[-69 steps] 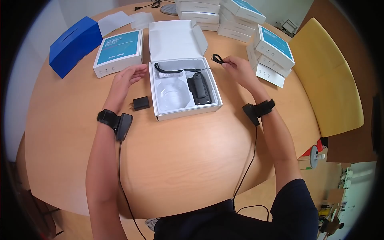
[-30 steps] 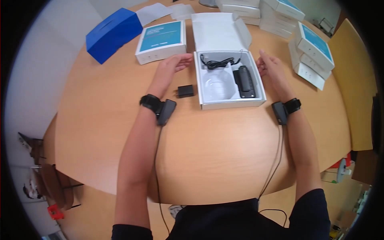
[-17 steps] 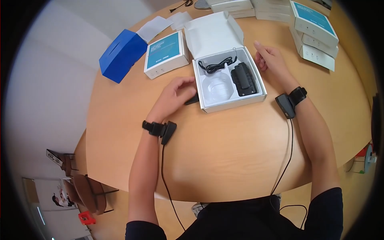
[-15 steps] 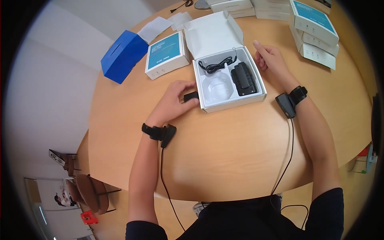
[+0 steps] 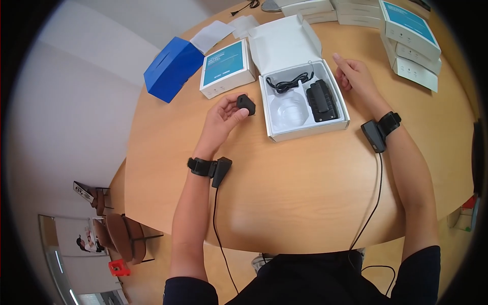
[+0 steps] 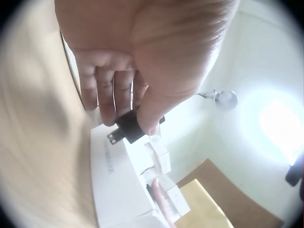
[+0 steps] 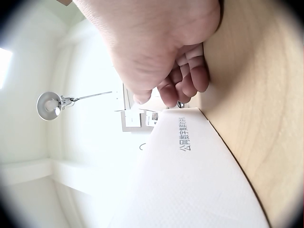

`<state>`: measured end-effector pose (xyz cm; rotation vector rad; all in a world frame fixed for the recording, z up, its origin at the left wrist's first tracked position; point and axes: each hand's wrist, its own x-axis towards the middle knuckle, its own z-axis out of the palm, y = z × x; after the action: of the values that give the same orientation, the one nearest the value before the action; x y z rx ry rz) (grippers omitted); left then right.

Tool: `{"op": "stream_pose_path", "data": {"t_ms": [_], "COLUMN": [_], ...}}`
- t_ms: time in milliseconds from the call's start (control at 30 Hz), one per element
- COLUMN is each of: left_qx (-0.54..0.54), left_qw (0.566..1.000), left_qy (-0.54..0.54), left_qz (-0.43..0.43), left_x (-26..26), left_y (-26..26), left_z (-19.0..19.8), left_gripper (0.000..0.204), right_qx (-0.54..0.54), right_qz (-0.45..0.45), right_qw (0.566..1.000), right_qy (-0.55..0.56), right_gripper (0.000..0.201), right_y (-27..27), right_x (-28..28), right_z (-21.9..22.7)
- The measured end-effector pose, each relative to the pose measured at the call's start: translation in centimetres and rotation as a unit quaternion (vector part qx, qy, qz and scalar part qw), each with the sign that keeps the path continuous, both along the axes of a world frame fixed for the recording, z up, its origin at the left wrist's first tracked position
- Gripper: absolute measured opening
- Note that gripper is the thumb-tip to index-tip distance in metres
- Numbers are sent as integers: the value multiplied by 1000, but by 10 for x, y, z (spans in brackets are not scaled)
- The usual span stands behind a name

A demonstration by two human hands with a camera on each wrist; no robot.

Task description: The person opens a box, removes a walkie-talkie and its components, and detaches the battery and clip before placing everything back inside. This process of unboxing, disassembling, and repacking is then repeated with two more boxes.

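My left hand (image 5: 223, 118) pinches a black plug adapter (image 5: 246, 104) between thumb and fingers, above the table just left of the open white box (image 5: 308, 130). In the left wrist view the adapter (image 6: 130, 127) shows its metal prongs. Inside the box lie a coiled black cable (image 5: 290, 83) at the back left, a black handheld device (image 5: 322, 100) on the right, and a round tray hollow (image 5: 288, 112) at the front left. My right hand (image 5: 359, 82) rests beside the box's right side, fingers loosely curled and holding nothing; the right wrist view shows it (image 7: 161, 52) near the box's printed side.
Left of the open box stand a closed white box with a teal top (image 5: 223, 68) and a blue box (image 5: 172, 68). Paper sheets (image 5: 212, 35) lie behind them. More white boxes are stacked at the back and at the right (image 5: 410, 46). A cable trails from each wrist camera.
The cable went from my right hand into the box, and that hand came to the box's right side. My left hand took hold of the adapter from the table and lifted it.
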<state>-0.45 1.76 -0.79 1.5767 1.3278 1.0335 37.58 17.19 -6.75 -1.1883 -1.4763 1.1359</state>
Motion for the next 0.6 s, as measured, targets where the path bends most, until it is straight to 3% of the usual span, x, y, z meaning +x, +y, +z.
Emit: {"op": "stream_pose_path", "data": {"t_ms": [367,467,600], "left_qx": [-57,-46,40], "left_qw": [968,968,988], "left_qy": [-237,-246,-150], "left_qz": [-64,-31,16], "left_x": [15,18,22], "left_y": [-10,-7,-2], "left_z": [12,10,4], "left_gripper": [55,50,42], "right_qx": [3,2,-1], "right_qz": [10,11,13], "right_qw": [1000,1000,1000], "right_qy": [12,12,8], "right_gripper": [66,66,66], "right_y": [1,0,2], "right_x": [0,1,2], "right_z": [-2,-1,-2]}}
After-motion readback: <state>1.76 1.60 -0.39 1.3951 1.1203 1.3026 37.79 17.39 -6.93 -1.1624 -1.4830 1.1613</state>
